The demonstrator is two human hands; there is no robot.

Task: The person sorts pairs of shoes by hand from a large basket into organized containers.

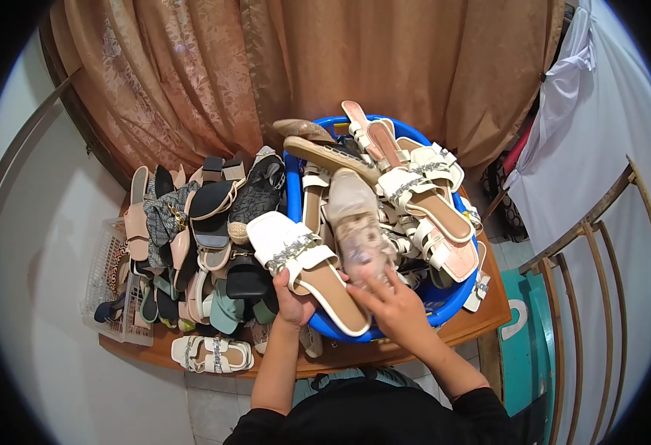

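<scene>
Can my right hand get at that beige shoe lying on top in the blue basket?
Probably yes. The right hand already rests at the near end of the beige shoe, which lies on top of the pile in the blue basket with nothing over it.

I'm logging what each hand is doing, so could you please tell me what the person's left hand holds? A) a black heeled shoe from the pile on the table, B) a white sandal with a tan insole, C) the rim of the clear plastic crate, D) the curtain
B: the left hand grips a white sandal with a tan insole, held over the edge of the blue basin.
</scene>
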